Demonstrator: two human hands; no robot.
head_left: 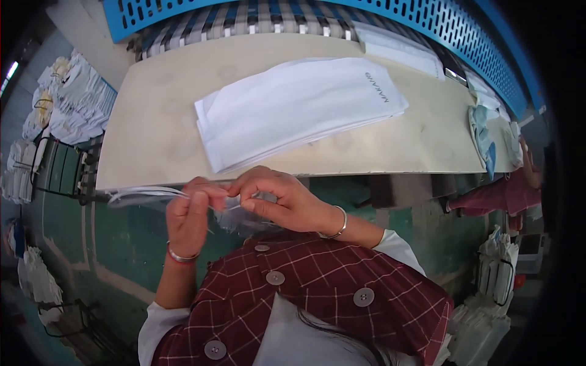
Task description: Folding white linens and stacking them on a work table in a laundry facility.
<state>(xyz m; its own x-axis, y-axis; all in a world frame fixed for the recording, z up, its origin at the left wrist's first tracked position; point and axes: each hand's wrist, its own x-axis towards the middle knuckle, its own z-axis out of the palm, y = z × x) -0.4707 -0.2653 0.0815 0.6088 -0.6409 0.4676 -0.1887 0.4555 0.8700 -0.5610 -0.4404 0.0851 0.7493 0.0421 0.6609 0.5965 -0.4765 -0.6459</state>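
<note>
Presently, both hands are raised in front of the chest, close together, just below the near edge of the pale surface (152, 104). Left hand (189, 219): forearm rises steeply from the lower edge, palm side turned inward, fingers bent over toward the right. Its grip is pinched down, thumb against fingers, with hold of a bundle of thin white cords (149, 191). Right hand (284, 198): forearm enters from the lower right and points left and slightly upward; wrist bears a silver bangle (339, 222). Its thumb and forefinger curl into a small ring, nearly closed; cannot tell whether they pinch anything. Right fingertips lie just beside the left ones.

Cords: located at the left fingertips, long axis running roughly level across the view, loose part pointing left with a slight bow, near the surface's front edge. Clear plastic film (238, 221) hangs below and between the hands; its exact outline is blurred.

On the surface, beyond the hands: a stack of folded white cloth (293, 110), lying flat. Long axis slants from lower left to upper right; dark print at its right end. Behind the surface, a blue perforated panel (445, 24).
</note>
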